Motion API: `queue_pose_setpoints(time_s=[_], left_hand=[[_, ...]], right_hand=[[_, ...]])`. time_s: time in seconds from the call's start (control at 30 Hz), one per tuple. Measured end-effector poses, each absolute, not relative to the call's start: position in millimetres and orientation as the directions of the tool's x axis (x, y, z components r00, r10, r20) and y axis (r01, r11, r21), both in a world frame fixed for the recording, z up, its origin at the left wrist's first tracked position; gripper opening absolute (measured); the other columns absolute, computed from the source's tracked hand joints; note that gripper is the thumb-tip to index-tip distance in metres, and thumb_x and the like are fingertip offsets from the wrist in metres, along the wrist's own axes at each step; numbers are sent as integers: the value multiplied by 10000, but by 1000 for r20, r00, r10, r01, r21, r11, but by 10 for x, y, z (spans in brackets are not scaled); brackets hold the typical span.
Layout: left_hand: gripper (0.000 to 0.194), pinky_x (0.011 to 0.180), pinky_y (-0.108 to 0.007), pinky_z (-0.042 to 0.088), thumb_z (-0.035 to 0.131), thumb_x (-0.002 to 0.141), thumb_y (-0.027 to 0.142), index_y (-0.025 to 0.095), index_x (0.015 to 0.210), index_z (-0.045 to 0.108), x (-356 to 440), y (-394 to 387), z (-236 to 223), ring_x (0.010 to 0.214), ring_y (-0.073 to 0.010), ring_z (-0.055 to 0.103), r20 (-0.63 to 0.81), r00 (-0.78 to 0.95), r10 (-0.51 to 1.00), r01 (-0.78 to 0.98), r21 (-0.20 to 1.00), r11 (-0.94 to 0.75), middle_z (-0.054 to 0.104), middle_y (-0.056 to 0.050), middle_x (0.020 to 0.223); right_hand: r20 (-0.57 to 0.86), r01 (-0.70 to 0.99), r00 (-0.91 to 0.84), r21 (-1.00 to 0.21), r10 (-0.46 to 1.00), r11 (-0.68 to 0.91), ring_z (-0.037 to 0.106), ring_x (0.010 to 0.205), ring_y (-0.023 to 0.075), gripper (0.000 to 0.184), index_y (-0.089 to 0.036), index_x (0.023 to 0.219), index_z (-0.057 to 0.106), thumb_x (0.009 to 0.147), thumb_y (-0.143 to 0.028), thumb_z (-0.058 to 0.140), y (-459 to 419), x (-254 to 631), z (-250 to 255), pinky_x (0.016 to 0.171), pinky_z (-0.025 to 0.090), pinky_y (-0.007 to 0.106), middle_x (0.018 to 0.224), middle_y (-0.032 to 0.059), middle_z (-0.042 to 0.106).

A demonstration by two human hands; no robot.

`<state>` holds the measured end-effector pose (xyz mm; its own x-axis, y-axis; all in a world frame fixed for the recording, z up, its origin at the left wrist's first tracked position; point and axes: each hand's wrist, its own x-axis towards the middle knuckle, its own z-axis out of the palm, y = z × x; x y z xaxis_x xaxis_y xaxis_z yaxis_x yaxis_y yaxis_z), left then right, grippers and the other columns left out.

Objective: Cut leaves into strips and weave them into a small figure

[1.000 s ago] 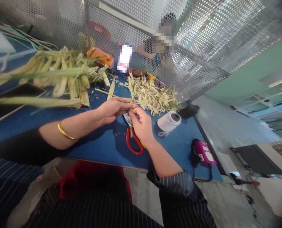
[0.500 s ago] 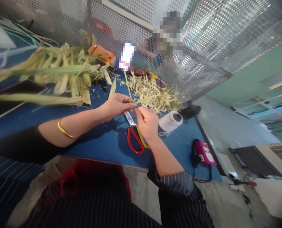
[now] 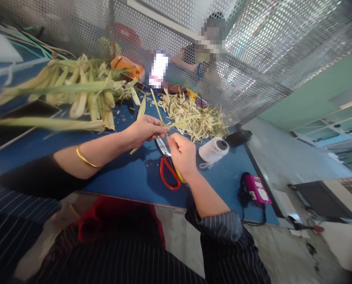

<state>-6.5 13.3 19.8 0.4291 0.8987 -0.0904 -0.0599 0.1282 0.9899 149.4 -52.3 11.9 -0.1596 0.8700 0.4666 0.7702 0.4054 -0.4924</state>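
Narrow pale green plant strips (image 3: 157, 106) cross between my hands above the blue table (image 3: 131, 177). My left hand (image 3: 148, 129) pinches them between thumb and fingers. One strip points away from me, another reaches right over the shavings, and an end pokes out below the palm. My right hand (image 3: 183, 154) is closed with its fingertips pressed on the same strips, close to the left thumb. Under the hands lie scissors (image 3: 165, 169) with a red and a yellow handle, partly covered by my right hand. How the strips are joined at the fingertips is hidden.
Left lies a pile of pale green leaf bundles (image 3: 84, 86); beyond my hands, a heap of shavings (image 3: 190, 118). To the right are a white thread cone (image 3: 212, 153) and a purple box (image 3: 257, 189) with a cord. A perforated metal screen (image 3: 170, 39) stands behind, a person beyond it.
The upright strip's far end has swung slightly left. A strip end now shows more clearly below my left hand. Both hands stay together with their grip kept.
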Motion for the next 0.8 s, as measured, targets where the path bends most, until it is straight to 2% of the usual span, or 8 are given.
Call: queue_pose_setpoints(time_s=[0.13, 0.33, 0.53, 0.6, 0.7, 0.8], left_hand=[[318, 357, -214, 176, 580, 883, 303, 117, 638, 659, -124, 133, 293, 401, -38, 400, -167, 483, 859, -99, 965, 244, 635, -61, 639], [132, 375, -200, 230, 635, 825, 158, 116, 710, 684, -117, 101, 313, 413, -38, 436, -174, 429, 886, -38, 977, 210, 620, -22, 594], [173, 413, -193, 291, 596, 844, 100, 109, 687, 668, -52, 109, 215, 431, -37, 458, -198, 353, 914, -46, 973, 228, 596, -17, 550], [166, 418, -195, 313, 605, 857, 149, 111, 713, 680, -55, 120, 209, 453, -44, 486, -199, 394, 897, -88, 964, 252, 624, -35, 604], [289, 402, -216, 340, 562, 898, 298, 114, 723, 698, -77, 118, 238, 480, -77, 539, -189, 468, 863, -134, 950, 281, 670, -87, 706], [293, 391, -228, 354, 574, 882, 282, 120, 673, 701, -87, 95, 276, 465, -91, 549, -187, 484, 855, -110, 956, 272, 685, -113, 718]], right_hand=[[437, 791, -111, -505, 893, 346, 426, 540, 107, 273, -198, 679, 562, 909, -312, 469, -481, 1534, 103, 573, 299, 251, 543, -39, 460], [448, 808, -125, -471, 885, 352, 510, 580, 119, 233, -199, 718, 601, 898, -302, 495, -485, 1522, 127, 639, 353, 255, 596, -22, 576], [433, 767, -135, -524, 891, 371, 557, 622, 128, 200, -204, 755, 621, 894, -272, 494, -489, 1524, 89, 653, 386, 251, 630, -13, 617], [424, 742, -118, -563, 898, 363, 553, 610, 123, 211, -201, 739, 616, 893, -281, 496, -486, 1533, 91, 645, 391, 250, 618, -18, 608], [394, 658, -54, -677, 918, 330, 551, 602, 120, 240, -196, 714, 625, 882, -326, 515, -466, 1553, 108, 647, 409, 255, 610, -21, 604], [284, 436, 50, -868, 957, 235, 577, 656, 131, 249, -192, 758, 662, 841, -406, 565, -405, 1587, 100, 670, 442, 269, 681, -9, 641]])
